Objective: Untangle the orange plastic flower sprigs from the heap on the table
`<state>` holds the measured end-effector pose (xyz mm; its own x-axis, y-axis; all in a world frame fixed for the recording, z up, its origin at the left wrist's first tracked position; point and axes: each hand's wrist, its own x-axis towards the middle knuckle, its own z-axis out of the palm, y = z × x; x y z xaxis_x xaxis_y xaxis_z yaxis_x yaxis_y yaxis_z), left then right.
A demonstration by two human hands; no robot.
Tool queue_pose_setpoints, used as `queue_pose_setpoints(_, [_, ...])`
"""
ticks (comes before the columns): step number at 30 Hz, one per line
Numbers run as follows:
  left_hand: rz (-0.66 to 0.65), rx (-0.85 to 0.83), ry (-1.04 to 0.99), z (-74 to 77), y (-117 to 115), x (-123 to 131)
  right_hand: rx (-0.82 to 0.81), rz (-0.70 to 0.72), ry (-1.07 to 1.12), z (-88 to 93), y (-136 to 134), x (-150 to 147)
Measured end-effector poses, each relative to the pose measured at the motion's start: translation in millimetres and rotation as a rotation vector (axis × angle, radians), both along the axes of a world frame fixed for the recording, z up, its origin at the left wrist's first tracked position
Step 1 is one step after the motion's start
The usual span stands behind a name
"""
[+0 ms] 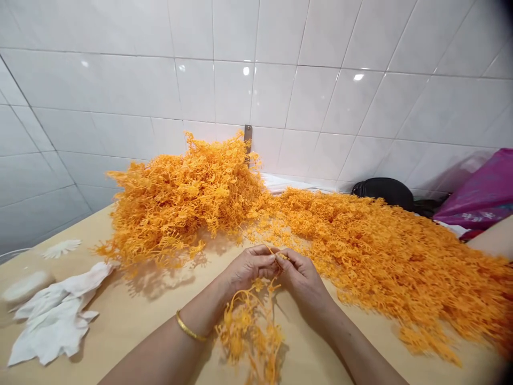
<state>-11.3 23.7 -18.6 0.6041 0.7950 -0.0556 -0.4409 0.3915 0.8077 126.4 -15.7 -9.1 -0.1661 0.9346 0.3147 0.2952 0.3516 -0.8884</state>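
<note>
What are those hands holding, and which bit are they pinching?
The left hand and right hand pinch a tangled orange plastic strand by its upper part, between their fingertips.

Bare left hand (248, 267) and right hand (304, 283), a thin polished gold bangle (191, 326) around the left wrist (204, 315)

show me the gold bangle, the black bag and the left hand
gold bangle (189, 328): head view, middle of its band
black bag (382, 191): head view, top of the bag
left hand (248, 267): head view, back of the hand
</note>
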Motion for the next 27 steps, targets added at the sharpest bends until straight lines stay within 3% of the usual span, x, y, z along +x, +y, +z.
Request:
queue_pose_setpoints(5, [0.121,-0.021,0.008,-6.1,3,4,-0.083,-0.010,0.037,-9.3,7,6])
queue_pose_setpoints(12, [0.084,-0.216,-0.188,-7.3,-1,11,-0.199,0.045,0.257,-11.0,8,-1])
queue_pose_setpoints(20, [0.100,-0.279,-0.251,-3.8,-4,21,-0.159,-0.182,0.466,-17.6,10,-14])
queue_pose_setpoints(22, [0.109,-0.291,-0.255,-4.1,-3,23,-0.093,-0.269,0.300,-17.9,11,-12])
queue_pose_setpoints(25, [0.185,-0.367,-0.255,-5.9,-2,23,0.101,-0.371,-0.207,-15.8,12,-6])
queue_pose_setpoints(27, [0.210,-0.425,-0.239,-7.1,0,21,0.245,-0.362,-0.501,-14.0,11,-3])
